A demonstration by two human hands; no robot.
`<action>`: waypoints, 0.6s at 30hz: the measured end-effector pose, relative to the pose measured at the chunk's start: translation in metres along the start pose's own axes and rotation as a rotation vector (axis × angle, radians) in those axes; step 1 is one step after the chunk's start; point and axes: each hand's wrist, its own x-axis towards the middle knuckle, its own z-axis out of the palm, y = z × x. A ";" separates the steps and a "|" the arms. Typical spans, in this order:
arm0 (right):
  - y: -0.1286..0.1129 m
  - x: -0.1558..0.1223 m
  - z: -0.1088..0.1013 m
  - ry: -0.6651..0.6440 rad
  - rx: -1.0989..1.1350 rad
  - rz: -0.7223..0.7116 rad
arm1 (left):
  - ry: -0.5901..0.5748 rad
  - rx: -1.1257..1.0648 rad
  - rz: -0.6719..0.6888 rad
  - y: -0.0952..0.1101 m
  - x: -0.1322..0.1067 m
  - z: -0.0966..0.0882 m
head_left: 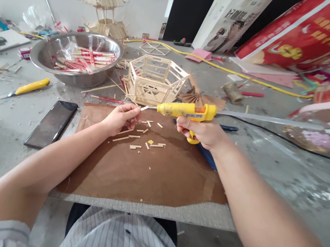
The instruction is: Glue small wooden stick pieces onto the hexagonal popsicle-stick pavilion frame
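My right hand (198,130) is wrapped round the grip of a yellow hot glue gun (183,109), whose nozzle points left. A long clear glue stick (267,120) sticks out of its back end. Between thumb and finger, my left hand (123,118) pinches a short wooden stick piece (144,108), its end at the nozzle tip; whether they touch I cannot tell. Several cut stick pieces (133,136) lie below on a brown sheet (143,175). Just behind the hands stands a six-sided wooden stick frame (156,81).
At the back left, a steel bowl (75,61) holds red-and-white packets. A yellow utility knife (31,87) and a phone (51,125) lie left. A stick-built pavilion (105,2) stands behind. A yellow cord (214,62) and black cable (284,136) cross the table.
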 end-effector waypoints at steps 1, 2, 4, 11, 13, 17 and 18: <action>0.000 0.000 0.000 -0.001 -0.001 -0.002 | -0.002 -0.001 0.001 0.000 0.000 0.000; 0.000 0.000 0.000 -0.002 -0.001 -0.005 | -0.004 -0.001 0.003 0.000 0.000 0.000; 0.000 0.000 0.001 0.002 0.004 -0.004 | -0.007 -0.003 0.006 0.000 0.000 0.000; 0.000 0.000 0.001 0.012 0.002 0.000 | -0.004 -0.001 0.001 0.000 0.000 0.000; 0.000 0.000 0.000 0.008 0.006 -0.005 | -0.007 -0.004 -0.002 -0.001 0.000 0.000; 0.001 0.001 0.000 0.002 0.011 -0.010 | -0.011 -0.001 -0.007 -0.001 0.000 -0.001; 0.001 0.001 0.001 0.000 0.011 -0.013 | -0.012 0.002 -0.005 -0.001 0.000 -0.001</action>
